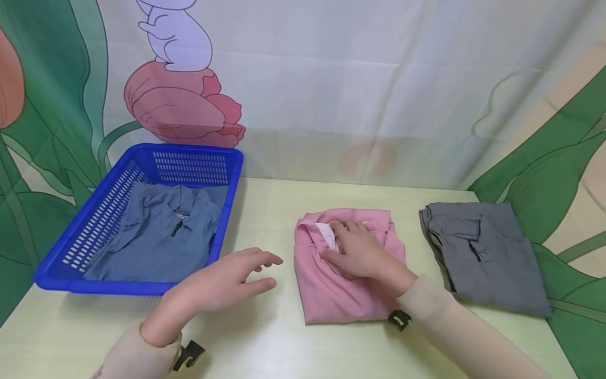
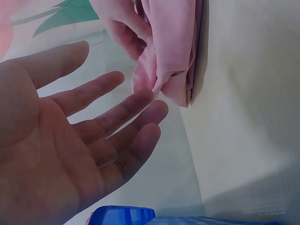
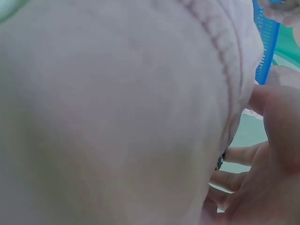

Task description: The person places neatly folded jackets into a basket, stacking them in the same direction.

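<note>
Desk (image 1: 265,337): we see it carrying three garments in a row, with our hands over the middle of it.
Blue basket (image 1: 71,231): at the left end, with a folded blue-grey shirt (image 1: 161,237) already lying inside; we judge that piece done.
Grey shirt (image 1: 487,252): folded and lying flat at the right end, outside the basket; by our reading it has yet to be put away.
Pink shirt (image 1: 341,279): folded into a compact packet at the middle of the desk, between basket and grey shirt; folding looks finished or nearly so, and it is not yet in the basket.
Right hand (image 1: 360,252): resting on top of the pink shirt near its collar, fingers fairly straight and pressing the cloth down, not gripping.
Left hand (image 1: 222,284): hovering just left of the pink shirt, fingers (image 2: 117,117) spread and relaxed, holding nothing.
</note>
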Available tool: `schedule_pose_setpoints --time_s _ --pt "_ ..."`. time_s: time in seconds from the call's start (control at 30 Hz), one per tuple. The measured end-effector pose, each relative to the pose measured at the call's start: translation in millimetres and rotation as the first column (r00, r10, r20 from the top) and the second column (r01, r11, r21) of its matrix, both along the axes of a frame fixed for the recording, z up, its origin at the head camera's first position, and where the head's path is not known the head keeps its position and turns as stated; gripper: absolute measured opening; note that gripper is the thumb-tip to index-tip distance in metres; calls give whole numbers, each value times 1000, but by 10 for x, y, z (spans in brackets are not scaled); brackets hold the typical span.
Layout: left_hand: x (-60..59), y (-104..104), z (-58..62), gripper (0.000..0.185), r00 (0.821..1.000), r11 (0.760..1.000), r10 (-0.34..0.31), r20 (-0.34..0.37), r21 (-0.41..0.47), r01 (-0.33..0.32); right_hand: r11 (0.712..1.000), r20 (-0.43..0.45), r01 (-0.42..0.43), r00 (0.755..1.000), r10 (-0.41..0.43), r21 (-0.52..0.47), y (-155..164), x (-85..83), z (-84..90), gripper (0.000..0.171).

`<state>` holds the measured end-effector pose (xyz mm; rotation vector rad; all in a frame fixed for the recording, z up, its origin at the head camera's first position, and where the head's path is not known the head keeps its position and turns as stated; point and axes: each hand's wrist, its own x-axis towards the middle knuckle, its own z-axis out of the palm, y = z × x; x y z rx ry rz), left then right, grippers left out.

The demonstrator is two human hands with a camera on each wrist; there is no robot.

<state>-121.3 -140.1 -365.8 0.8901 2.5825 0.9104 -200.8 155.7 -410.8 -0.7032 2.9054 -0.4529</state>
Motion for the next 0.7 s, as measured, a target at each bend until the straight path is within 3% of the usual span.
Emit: schedule_pose_setpoints --time_s 0.23,0.7 --pt "-12 26 -54 39 999 999 -31 10 19 31 999 16 -21 1000 22 -46 57 21 16 73" --pt "7 80 -120 44 999 1000 -14 35 19 14 985 43 -54 997 62 -165 254 62 34 62"
